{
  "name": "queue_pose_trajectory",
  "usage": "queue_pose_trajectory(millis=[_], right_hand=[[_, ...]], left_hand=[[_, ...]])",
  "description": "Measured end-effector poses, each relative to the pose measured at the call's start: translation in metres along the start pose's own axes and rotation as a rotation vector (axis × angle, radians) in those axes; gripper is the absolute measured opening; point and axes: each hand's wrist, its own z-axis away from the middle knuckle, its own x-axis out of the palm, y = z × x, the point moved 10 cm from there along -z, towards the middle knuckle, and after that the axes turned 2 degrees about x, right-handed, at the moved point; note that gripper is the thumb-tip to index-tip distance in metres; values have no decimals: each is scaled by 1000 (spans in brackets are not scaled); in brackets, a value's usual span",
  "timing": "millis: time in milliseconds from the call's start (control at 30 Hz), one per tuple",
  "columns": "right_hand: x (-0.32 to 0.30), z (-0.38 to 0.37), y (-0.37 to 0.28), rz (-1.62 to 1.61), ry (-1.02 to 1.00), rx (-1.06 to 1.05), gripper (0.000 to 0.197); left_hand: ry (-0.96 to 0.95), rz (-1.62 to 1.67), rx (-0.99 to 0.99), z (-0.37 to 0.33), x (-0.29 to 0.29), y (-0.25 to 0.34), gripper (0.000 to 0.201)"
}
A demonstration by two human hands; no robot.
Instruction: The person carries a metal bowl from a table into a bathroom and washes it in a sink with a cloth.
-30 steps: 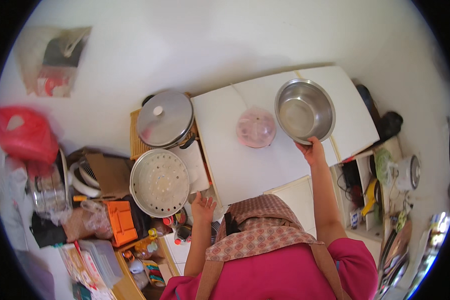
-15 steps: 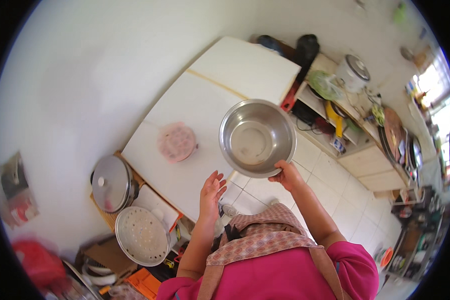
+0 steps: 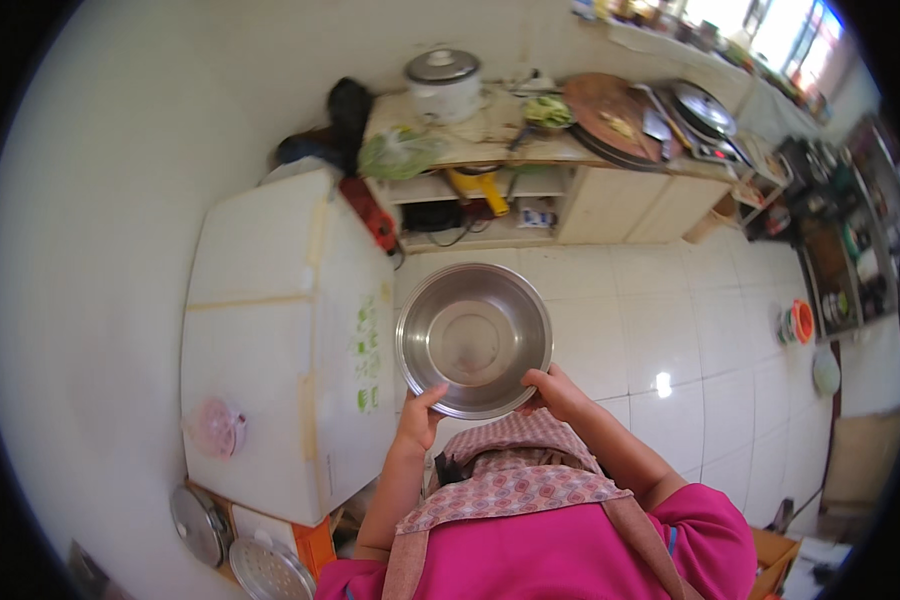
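A wide stainless steel basin (image 3: 470, 343) is held in front of my body, above the tiled floor. Its inside shows nothing but a slightly stained bottom. My left hand (image 3: 421, 418) grips the near left rim, thumb over the edge. My right hand (image 3: 558, 391) clasps the near right rim the same way. The fingers under the basin are hidden. To the left stands a large white box-shaped cabinet (image 3: 250, 375) with yellowish tape strips, and a pink round container (image 3: 216, 427) sits on it.
Ahead runs a low counter (image 3: 510, 150) bearing a rice cooker (image 3: 444, 88), a round chopping board (image 3: 620, 112), a cleaver (image 3: 657, 130) and a lidded pan (image 3: 705, 110). At lower left are a lidded pot (image 3: 200, 525) and a perforated steamer tray (image 3: 270, 570). An orange bucket (image 3: 800, 321) stands far right.
My view has turned right, toward the counter. My left hand, free and spread before, now grips the basin's rim. The right hand keeps its hold.
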Motion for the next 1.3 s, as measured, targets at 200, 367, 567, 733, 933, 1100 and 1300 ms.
queue_pose_trajectory(millis=[200, 367, 567, 733, 933, 1100, 1300], right_hand=[[-150, 50, -5, -132, 188, -35, 38], [-252, 99, -4, -313, 364, -144, 35], [-367, 149, 8, -488, 597, -218, 37], [-466, 192, 10, -626, 756, -300, 38], [-561, 260, 26, -850, 970, -408, 43], [-613, 324, 55, -1082, 1109, -460, 46], [-691, 403, 119, -1237, 1265, -549, 41]], left_hand=[[-113, -91, -128, -46, 134, -82, 37], [-309, -248, -207, -72, 249, -132, 38], [-527, -460, -370, -91, 389, -201, 30], [-704, -607, -488, -116, 504, -281, 28], [-927, -787, -591, -101, 655, -376, 28], [-1127, -975, -684, -56, 747, -460, 33], [-1294, -1076, -792, 16, 825, -585, 37]])
